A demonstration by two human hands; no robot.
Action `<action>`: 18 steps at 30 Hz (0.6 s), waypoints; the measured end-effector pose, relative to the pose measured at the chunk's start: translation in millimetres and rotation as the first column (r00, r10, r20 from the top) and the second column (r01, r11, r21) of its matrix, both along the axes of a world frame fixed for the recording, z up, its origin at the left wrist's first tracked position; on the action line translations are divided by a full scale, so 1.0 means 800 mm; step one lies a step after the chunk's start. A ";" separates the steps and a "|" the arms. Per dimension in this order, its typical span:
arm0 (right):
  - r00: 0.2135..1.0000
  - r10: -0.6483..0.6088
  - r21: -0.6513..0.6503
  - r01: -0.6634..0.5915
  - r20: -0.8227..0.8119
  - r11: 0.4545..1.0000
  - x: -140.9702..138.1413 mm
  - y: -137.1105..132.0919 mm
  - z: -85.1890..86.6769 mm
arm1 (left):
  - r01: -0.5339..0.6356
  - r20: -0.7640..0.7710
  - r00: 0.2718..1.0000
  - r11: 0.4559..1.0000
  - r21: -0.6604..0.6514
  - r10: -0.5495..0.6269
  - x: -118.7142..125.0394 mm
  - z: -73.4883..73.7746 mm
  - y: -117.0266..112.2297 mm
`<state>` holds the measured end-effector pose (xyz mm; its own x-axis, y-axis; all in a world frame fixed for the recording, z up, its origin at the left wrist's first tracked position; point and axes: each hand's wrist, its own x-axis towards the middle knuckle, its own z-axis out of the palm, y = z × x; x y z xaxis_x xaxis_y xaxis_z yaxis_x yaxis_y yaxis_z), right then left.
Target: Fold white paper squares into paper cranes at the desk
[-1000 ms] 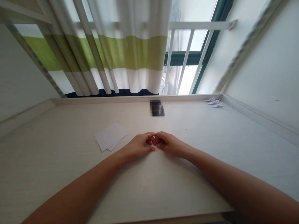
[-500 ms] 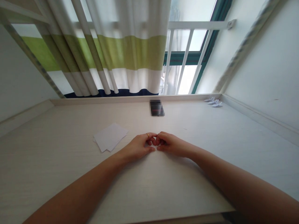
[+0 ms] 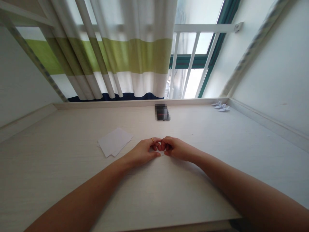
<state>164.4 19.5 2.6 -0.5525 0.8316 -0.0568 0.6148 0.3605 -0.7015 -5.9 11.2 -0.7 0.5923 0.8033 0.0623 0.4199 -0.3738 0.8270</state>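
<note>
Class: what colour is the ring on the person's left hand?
Gold; the ring shows best in the head view.

The left forearm [image 3: 87, 196] and right forearm [image 3: 241, 193] are bare along their whole visible length. The left hand [image 3: 144, 151] wears a thin gold band ring [image 3: 152, 139] on one finger; the right hand [image 3: 178, 149] is bare.
</note>
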 end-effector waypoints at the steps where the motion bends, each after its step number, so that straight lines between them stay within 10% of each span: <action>1: 1.000 -0.005 0.003 0.005 0.001 1.000 0.000 -0.001 0.000 | 0.004 0.002 1.000 1.000 -0.005 -0.003 0.000 0.000 0.000; 18: 1.000 0.005 0.031 -0.005 0.012 0.999 0.000 0.001 -0.001 | -0.091 -0.022 0.996 0.994 -0.066 0.090 0.012 -0.004 0.002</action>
